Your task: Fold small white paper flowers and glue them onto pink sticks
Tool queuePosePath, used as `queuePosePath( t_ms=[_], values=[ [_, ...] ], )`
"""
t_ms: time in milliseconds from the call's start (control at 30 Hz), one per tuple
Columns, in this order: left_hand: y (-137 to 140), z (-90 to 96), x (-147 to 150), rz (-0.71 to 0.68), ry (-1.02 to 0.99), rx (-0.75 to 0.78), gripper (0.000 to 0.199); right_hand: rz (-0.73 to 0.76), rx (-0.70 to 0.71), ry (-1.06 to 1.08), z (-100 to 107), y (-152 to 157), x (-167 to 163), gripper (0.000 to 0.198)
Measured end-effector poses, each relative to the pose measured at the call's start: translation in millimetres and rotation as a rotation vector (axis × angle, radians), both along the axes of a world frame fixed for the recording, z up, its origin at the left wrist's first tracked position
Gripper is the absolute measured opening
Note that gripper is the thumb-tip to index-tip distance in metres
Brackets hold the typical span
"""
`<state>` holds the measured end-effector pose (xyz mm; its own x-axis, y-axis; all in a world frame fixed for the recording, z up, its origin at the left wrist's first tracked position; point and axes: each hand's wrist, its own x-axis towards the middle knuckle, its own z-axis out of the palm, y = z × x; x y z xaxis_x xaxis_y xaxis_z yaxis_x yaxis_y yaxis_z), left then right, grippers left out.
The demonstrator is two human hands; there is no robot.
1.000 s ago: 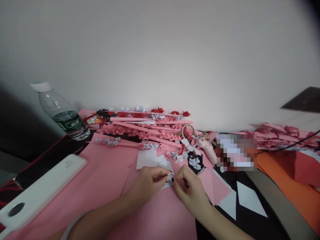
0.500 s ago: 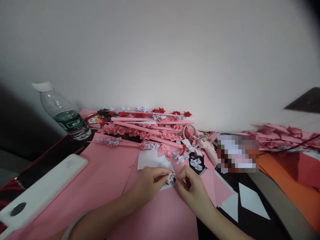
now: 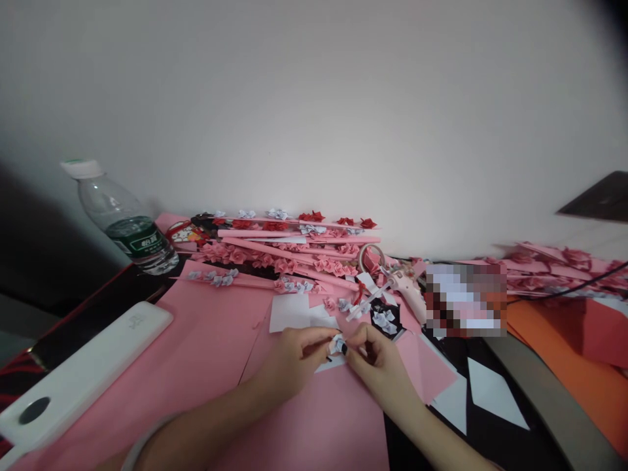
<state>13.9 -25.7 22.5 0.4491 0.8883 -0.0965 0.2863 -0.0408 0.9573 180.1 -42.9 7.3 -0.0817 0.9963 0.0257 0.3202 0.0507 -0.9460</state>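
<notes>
Between my two hands is a small white paper flower (image 3: 336,345), its petals curled. My left hand (image 3: 290,358) pinches it from the left with thumb and forefinger. From the right, the thumb and forefinger of my right hand (image 3: 377,366) close on its edge. Pink paper sheets (image 3: 318,418) lie under both hands. Just behind the flower are white paper pieces (image 3: 288,313). Several finished white paper flowers (image 3: 385,320) rest on a black wrapper behind my right hand.
A pink glue gun (image 3: 408,291) and a tape roll (image 3: 371,258) lie behind. Pink paper stems with flowers (image 3: 289,265) line the wall. On the left are a water bottle (image 3: 132,226) and a long white device (image 3: 88,369). Orange paper (image 3: 564,353) and a white sheet (image 3: 495,392) lie right.
My right thumb and forefinger have shifted slightly on the white paper flower, which has turned a little. My left hand has hardly moved.
</notes>
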Motion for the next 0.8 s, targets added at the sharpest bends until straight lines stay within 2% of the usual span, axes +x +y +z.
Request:
queuePosePath(
  t_ms=[167,500,800],
  values=[
    [0,1.6,0,-0.008,-0.009,0.036,0.022,0.010,0.081,-0.133,-2,-2,0,0.012],
    [0,-2.4,-1,0.005,0.024,0.026,0.020,0.067,0.153,-0.214,3,-5,-2,0.017],
    [-2,-10.1,-1,-0.017,0.092,0.146,0.022,0.093,0.182,-0.273,3,-5,-2,0.019]
  ],
)
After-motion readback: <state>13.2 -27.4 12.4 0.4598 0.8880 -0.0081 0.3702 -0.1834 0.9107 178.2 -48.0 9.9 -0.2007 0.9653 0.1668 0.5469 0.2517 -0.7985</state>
